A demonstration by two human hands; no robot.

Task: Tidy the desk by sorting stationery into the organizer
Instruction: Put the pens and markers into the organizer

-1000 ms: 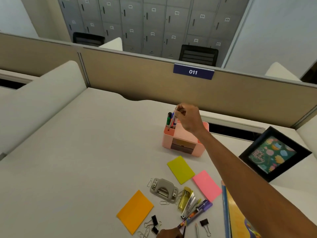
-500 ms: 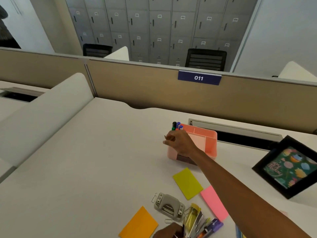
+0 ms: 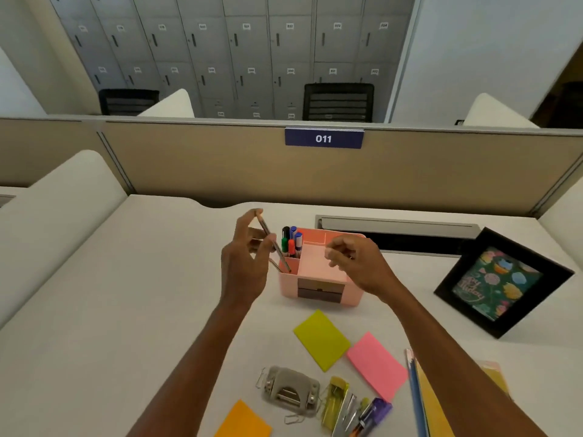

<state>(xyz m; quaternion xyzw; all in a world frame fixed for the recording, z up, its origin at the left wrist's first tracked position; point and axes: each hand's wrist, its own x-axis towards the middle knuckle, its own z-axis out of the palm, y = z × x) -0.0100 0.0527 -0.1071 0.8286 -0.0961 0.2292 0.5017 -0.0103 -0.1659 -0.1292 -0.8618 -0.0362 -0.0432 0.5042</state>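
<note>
Pencil — tilted in left hand

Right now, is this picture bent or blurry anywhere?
Head view: the wide lens bows the partition and tilts the lockers; the right hand is slightly motion-smeared, while the 011 sign reads sharp; light is soft, with faint shadow by the organizer.

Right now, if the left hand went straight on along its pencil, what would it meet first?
Probably the pink organizer: the left hand pinches a pencil slanting down into its near-left compartment, in front of the markers. Depth is unclear; the tip may be inside.
</note>
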